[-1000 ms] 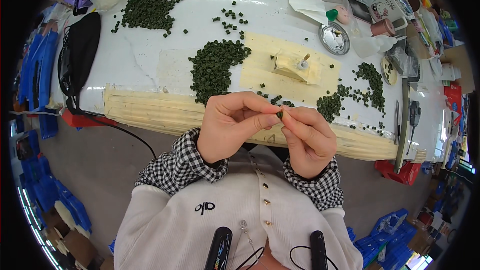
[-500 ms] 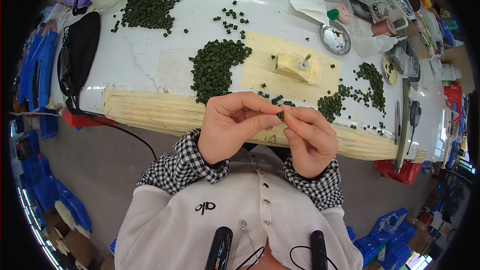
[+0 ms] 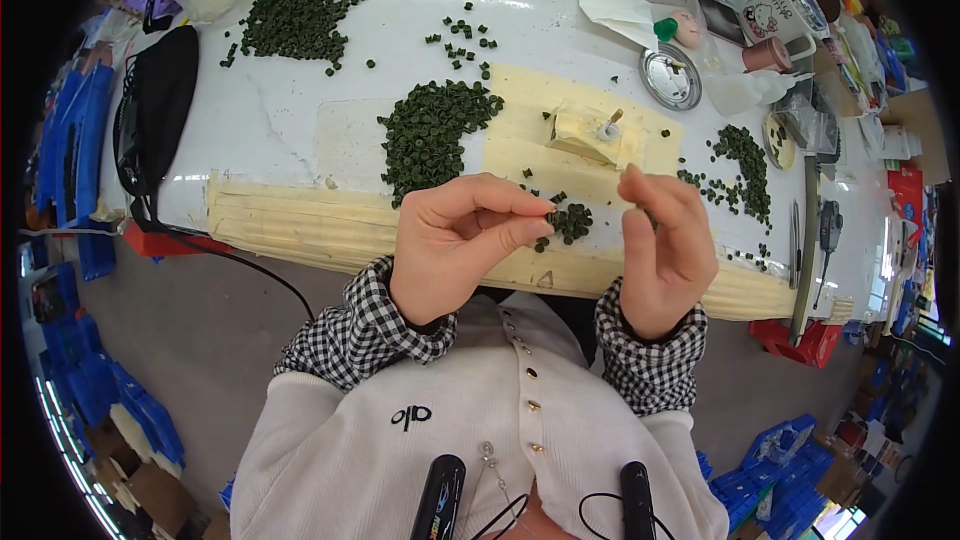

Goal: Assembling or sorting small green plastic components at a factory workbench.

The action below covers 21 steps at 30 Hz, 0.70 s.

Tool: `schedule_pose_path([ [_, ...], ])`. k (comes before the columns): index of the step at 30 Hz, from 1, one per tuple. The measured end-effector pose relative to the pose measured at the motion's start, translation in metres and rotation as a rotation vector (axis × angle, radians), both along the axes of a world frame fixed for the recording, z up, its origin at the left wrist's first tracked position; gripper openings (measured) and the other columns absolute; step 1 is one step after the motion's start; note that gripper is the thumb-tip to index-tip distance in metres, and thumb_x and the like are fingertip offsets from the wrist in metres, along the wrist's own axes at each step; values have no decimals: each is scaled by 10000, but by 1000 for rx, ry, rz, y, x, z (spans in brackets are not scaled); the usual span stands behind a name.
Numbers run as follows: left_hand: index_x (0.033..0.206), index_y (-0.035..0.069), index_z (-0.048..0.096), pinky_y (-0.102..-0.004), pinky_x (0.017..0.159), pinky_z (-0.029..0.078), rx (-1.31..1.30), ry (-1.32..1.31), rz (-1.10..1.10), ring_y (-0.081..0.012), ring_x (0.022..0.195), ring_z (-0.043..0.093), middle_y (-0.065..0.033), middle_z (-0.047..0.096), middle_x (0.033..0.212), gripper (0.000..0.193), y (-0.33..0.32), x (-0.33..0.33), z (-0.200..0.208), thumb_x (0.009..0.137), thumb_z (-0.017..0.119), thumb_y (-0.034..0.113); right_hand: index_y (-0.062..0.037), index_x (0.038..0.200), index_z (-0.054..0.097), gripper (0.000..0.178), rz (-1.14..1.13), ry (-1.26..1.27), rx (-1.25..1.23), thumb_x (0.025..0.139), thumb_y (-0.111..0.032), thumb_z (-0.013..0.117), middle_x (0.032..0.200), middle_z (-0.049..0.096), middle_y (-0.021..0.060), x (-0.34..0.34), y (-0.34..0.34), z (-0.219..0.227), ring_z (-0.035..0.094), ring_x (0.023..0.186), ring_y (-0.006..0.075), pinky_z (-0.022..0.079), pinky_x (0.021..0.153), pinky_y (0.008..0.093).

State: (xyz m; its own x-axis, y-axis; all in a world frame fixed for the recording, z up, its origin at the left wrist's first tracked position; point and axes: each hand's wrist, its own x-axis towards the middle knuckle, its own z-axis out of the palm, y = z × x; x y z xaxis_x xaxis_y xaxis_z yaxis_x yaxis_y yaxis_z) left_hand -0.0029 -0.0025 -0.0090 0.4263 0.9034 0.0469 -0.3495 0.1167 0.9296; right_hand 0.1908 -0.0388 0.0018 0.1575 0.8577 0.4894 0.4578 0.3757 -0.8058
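Note:
My left hand point(image 3: 455, 245) is pinched at the table's front edge, thumb and forefinger closed on a small dark green part that shows only in part at the fingertips. Just beyond those fingertips lies a small cluster of green parts point(image 3: 574, 224). To its right, my right hand point(image 3: 668, 255) is raised with thumb and fingers apart, and nothing shows held in it. A larger heap of the same small round green parts point(image 3: 425, 140) lies beyond my left hand. Past the cluster, a tape-covered block with an upright metal pin point(image 3: 590, 135) stands on a yellowish sheet point(image 3: 510, 145).
A big green pile point(image 3: 320, 0) spreads at the far left, and a looser scatter point(image 3: 742, 165) lies at the right. A round metal lid point(image 3: 670, 78), a mug point(image 3: 785, 12) and tweezers point(image 3: 796, 240) are on the right. A black pouch point(image 3: 160, 100) lies left.
My hands have parted: the right hand has moved right and its fingers have spread. The left hand has shifted slightly left, still pinching. The small cluster between them has come into sight.

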Motion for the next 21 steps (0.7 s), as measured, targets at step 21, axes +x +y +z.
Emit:
schedule_pose_path([
  [21, 986, -55, 661, -242, 801, 522, -31, -12, -11, -146, 874, 638, -114, 653, 972, 170, 3, -1, 0, 821, 641, -90, 12, 844, 652, 71, 81, -162, 144, 788, -2, 692, 842, 618, 89, 4, 24, 54, 572, 761, 198, 449, 681, 280],
])
